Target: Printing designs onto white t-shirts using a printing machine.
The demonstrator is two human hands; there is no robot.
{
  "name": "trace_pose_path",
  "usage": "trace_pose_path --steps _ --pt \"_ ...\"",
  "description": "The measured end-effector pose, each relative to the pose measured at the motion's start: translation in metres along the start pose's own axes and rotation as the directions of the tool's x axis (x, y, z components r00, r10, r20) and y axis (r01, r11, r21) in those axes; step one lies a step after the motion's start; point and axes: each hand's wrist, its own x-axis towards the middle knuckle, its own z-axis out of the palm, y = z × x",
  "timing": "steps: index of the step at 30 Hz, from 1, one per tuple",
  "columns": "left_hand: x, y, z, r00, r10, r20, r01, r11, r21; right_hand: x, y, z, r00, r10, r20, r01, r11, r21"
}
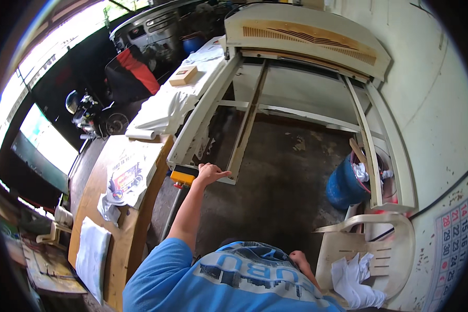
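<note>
The long cream metal frame point(207, 110) stands before us, our bare left hand point(209, 174) resting on its near-left end, thumb outstretched, grip unclear; we cannot tell our right hand's point(298, 257) state; we should bear evenly, clear of the small yellow rectangular box point(182, 177)

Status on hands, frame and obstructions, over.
Left hand at near end of pale frame. Right hand beside blue shirt, grip unclear. Chair close at right.

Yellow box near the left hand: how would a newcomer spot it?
Find the big pale frame, then follow its left rail to the near end. Beside the left hand, the yellow box differs from the pale rail by colour and the red part underneath.
</note>
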Motion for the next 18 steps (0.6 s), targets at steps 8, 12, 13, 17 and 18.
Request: trace_pose_path --steps 8,12,13,17,18 --pt "0.001 0.001 0.001 0.999 -0.019 -0.034 0.019 1.0 -0.004 0.014 -0.001 -0.011 0.941 0.033 0.336 -0.001 0.996 -0.094" --pt "0.0 -0.003 0.005 0.999 -0.014 -0.047 0.013 1.0 -0.022 0.018 -0.01 -0.02 0.974 0.123 0.189 -0.09 0.98 -0.175" --pt "0.0 -0.004 0.006 0.998 -0.006 -0.056 0.005 1.0 -0.02 0.018 -0.01 -0.024 0.981 0.109 0.162 -0.082 0.983 -0.164" --pt "0.001 -0.005 0.001 1.0 0.018 -0.006 -0.018 0.999 -0.029 0.024 -0.022 -0.028 0.977 0.166 0.133 -0.154 0.983 -0.097" --pt "0.002 -0.005 -0.002 0.999 0.02 0.028 -0.019 1.0 -0.024 0.025 -0.027 -0.028 0.984 0.132 0.116 -0.121 0.988 -0.1"
